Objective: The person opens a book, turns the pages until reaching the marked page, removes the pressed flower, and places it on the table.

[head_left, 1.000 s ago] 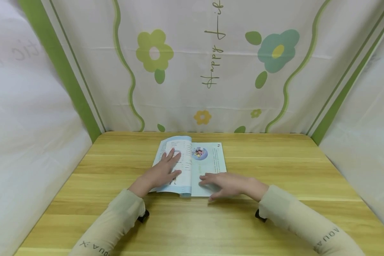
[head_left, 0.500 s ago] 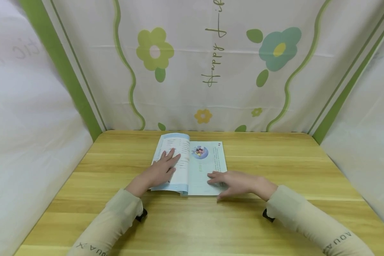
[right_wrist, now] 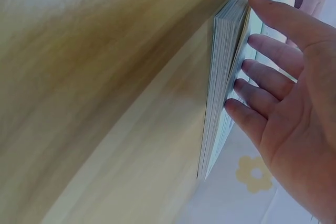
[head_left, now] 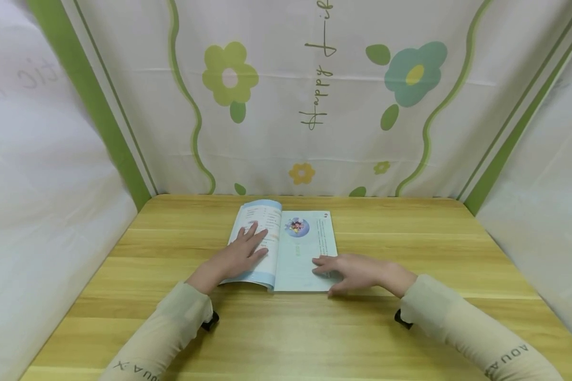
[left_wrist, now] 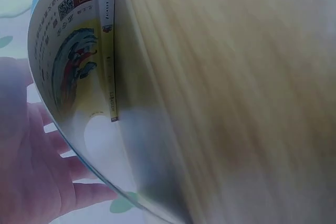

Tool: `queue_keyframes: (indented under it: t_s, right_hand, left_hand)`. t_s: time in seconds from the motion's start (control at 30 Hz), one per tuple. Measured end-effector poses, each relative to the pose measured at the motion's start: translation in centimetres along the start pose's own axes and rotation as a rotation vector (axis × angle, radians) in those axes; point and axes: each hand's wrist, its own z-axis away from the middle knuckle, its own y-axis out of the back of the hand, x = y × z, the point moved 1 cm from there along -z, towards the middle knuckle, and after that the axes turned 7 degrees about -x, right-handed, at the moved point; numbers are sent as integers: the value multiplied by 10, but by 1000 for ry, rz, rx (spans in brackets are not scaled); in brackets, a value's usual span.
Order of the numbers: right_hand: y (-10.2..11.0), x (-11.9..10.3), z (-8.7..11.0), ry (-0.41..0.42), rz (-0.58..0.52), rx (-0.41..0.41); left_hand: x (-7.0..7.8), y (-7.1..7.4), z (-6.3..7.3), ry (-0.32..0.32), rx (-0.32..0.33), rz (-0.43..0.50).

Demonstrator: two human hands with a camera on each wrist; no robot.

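Observation:
An open book [head_left: 288,272] with pale blue pages lies on the wooden table. Its right page carries a round purple picture and a column of small print. My left hand [head_left: 237,257] rests with spread fingers on the curved left-hand pages. In the left wrist view these pages [left_wrist: 73,40] arch above the table, and the left hand [left_wrist: 39,166] lies along their far side. At the lower right corner, my right hand [head_left: 357,272] touches the right page with its fingertips. The right wrist view shows this hand [right_wrist: 291,103] with fingers extended against the thick page block [right_wrist: 220,61], nothing gripped.
The wooden table [head_left: 286,338] reaches back to a white curtain [head_left: 276,132] with printed flowers. More white cloth [head_left: 43,185] hangs at the left side, and another white panel [head_left: 543,211] at the right. A black strap [head_left: 211,321] sits at the left cuff.
My right hand has slid right across the page toward its outer edge. The left-hand pages have shifted slightly left, baring more of the right page. The left hand has barely moved.

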Motion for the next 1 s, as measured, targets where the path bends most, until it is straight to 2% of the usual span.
queue_keyframes:
  t_s: [0.47,0.7,1.0]
  right_hand:
    - [7,1,2,-30,15,-40]
    - [7,4,6,3,4,-35]
    - [6,10,6,10,-38,-15]
  left_hand:
    - [1,-1,-3,36,45,-19]
    - [-1,-2,-5,49,28,-11]
    - [-1,0,-4,11,-13,-25]
